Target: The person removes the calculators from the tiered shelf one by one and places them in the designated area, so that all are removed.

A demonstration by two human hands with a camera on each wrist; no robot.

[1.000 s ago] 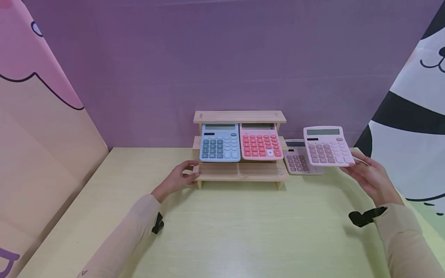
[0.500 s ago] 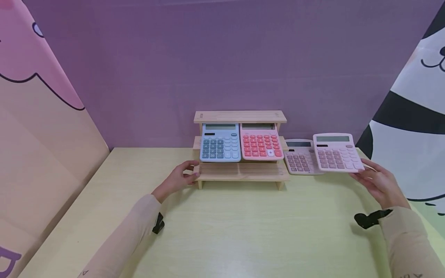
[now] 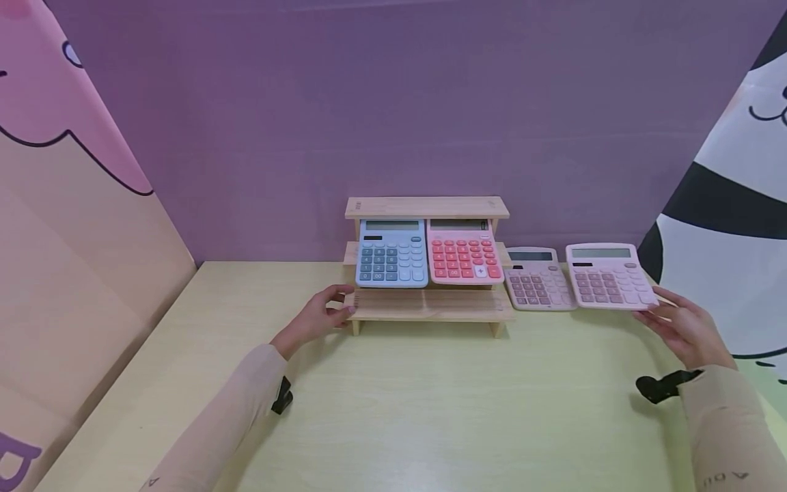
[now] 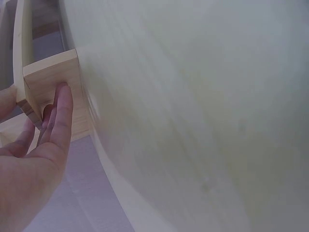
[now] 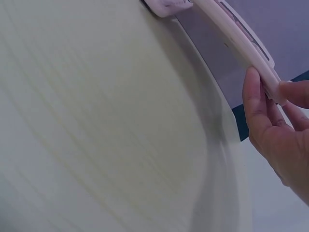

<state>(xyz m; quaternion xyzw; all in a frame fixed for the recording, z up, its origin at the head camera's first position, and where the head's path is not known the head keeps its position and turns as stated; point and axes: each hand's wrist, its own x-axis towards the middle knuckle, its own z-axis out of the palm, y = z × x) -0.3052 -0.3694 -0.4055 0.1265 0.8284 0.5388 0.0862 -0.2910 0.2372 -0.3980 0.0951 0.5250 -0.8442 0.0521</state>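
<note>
A wooden tiered rack (image 3: 424,313) stands at the back of the table. My left hand (image 3: 313,316) grips the left end of its lowest board; the left wrist view shows the fingers (image 4: 62,118) under the board against the leg. Leaning on the rack are a blue calculator (image 3: 392,256) and a pink calculator (image 3: 465,253) with red keys. My right hand (image 3: 691,333) pinches the lower right corner of a pale pink calculator (image 3: 611,277), held above the table in the right wrist view. A second pale calculator (image 3: 537,280) lies just left of it, beside the rack.
The light wood table (image 3: 430,410) runs from the front to a purple backdrop (image 3: 393,102) close behind the rack. A panel with a pink cartoon (image 3: 61,89) borders the left side. On the right stands a black-and-white cartoon panel (image 3: 725,253).
My right hand has moved right and slightly down with the pale pink calculator, uncovering more of the calculator beside the rack. The left hand has stayed on the rack.
</note>
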